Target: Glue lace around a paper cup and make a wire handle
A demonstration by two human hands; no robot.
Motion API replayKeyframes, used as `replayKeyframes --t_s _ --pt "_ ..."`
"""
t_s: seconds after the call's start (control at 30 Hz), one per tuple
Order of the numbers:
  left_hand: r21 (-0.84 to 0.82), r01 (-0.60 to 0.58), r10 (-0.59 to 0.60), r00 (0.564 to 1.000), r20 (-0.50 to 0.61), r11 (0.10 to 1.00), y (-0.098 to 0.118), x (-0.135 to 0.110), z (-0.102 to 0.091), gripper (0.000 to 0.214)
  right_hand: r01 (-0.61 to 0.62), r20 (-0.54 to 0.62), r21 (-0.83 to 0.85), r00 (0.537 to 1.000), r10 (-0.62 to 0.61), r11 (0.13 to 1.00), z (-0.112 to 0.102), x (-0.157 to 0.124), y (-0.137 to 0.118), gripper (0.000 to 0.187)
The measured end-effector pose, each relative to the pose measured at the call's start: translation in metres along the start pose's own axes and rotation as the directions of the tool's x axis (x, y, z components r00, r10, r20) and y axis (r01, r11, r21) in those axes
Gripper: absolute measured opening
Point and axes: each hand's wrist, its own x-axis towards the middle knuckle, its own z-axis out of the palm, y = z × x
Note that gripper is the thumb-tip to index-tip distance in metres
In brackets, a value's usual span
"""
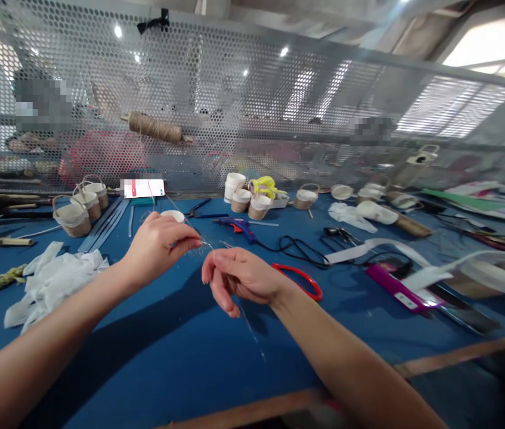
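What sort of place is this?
Probably a craft workshop: a blue glue gun lies on the blue table, near little pots with looped handles and a spool of twine.

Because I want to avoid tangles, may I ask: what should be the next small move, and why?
Probably the right hand should gently draw the fine clear thread away from the left hand, whose fingertips are pinched together. Thread shows between the two hands, and a loose strand hangs below the right hand; whether both are one piece, I cannot tell.
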Motion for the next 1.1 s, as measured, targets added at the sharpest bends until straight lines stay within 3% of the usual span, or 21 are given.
replayKeyframes --t_s 0.1,0.17,0.23,0.37,0.47,0.57,0.67,0.7,0.77,0.87,0.97,1.1 --pt "-0.075 0.071 -0.069 0.997 0.026 0.995 0.0 -0.003 0.005 0.01 0.074 -0.167 -0.086 0.982 -0.088 0.994 -0.008 0.003 -0.003 0.044" --pt "-0.176 0.175 -0.167 0.984 0.058 0.969 0.001 -0.005 0.009 0.014 0.191 -0.331 -0.164 0.914 -0.236 0.968 -0.013 0.006 -0.005 0.036" --pt "-0.249 0.267 -0.256 0.964 0.076 0.931 0.003 -0.007 0.014 0.018 0.281 -0.424 -0.288 0.82 -0.385 0.915 -0.014 0.008 -0.005 0.024" --pt "-0.322 0.344 -0.325 0.939 0.115 0.882 0.008 -0.011 0.025 0.022 0.298 -0.445 -0.532 0.698 -0.561 0.793 -0.01 0.01 -0.002 0.017" --pt "-0.349 0.365 -0.32 0.93 0.18 0.863 0.012 -0.011 0.025 0.023 0.27 -0.494 -0.604 0.611 -0.618 0.75 -0.009 0.01 -0.002 0.016" --pt "-0.237 0.329 -0.29 0.939 0.184 0.914 0.015 -0.009 0.013 0.026 0.231 -0.513 -0.65 0.569 -0.643 0.724 -0.01 0.008 -0.005 0.017" --pt "-0.036 0.238 -0.237 0.971 0.029 0.971 0.016 -0.006 0.001 0.025 0.217 -0.478 -0.683 0.589 -0.651 0.697 -0.009 0.005 -0.007 0.017" --pt "-0.035 0.227 -0.226 0.973 0.035 0.973 0.016 -0.005 0.0 0.023 0.217 -0.457 -0.689 0.61 -0.647 0.691 -0.008 0.005 -0.007 0.017" --pt "-0.191 0.271 -0.24 0.955 0.172 0.943 0.014 -0.005 0.003 0.021 0.212 -0.411 -0.701 0.659 -0.629 0.681 -0.004 0.006 -0.006 0.018" --pt "-0.511 0.458 -0.263 0.874 0.41 0.727 0.011 -0.007 0.015 0.016 0.197 -0.362 -0.717 0.714 -0.599 0.669 -0.001 0.007 -0.003 0.019" --pt "-0.629 0.511 -0.292 0.857 0.424 0.586 0.011 -0.009 0.024 0.013 0.187 -0.348 -0.715 0.741 -0.574 0.674 -0.002 0.008 -0.003 0.021" --pt "-0.612 0.484 -0.292 0.873 0.392 0.626 0.016 -0.01 0.025 0.011 0.19 -0.33 -0.71 0.761 -0.558 0.678 -0.003 0.006 -0.004 0.025"
